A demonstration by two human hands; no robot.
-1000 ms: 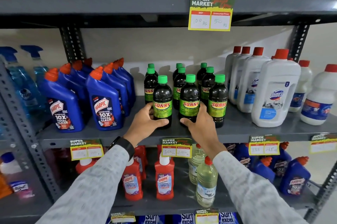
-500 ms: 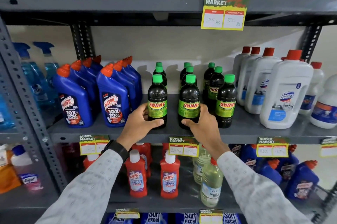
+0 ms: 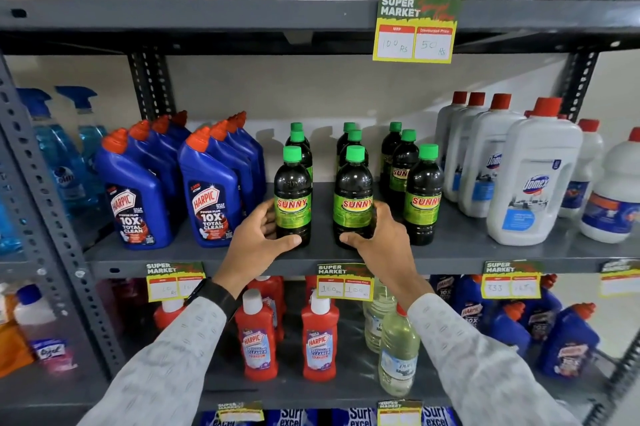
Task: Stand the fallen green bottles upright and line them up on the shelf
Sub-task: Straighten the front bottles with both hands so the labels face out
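Note:
Dark bottles with green caps and green SUNNY labels stand upright in three rows on the grey middle shelf (image 3: 460,252). My left hand (image 3: 258,240) grips the base of the front left bottle (image 3: 292,195). The front middle bottle (image 3: 353,197) is held low down by my right hand (image 3: 379,238). A third front bottle (image 3: 424,195) stands free to the right, with several more behind each front one. None of the green bottles lies on its side.
Blue Harpic bottles (image 3: 207,197) crowd the shelf to the left, white Domex jugs (image 3: 533,179) to the right. Price tags (image 3: 344,281) hang on the shelf edge. Red Harpic bottles (image 3: 256,339) and clear bottles stand on the shelf below; detergent bags sit above.
The two front bottles under my hands have shifted left, opening a gap from the right front bottle. The camera has moved closer and slightly right.

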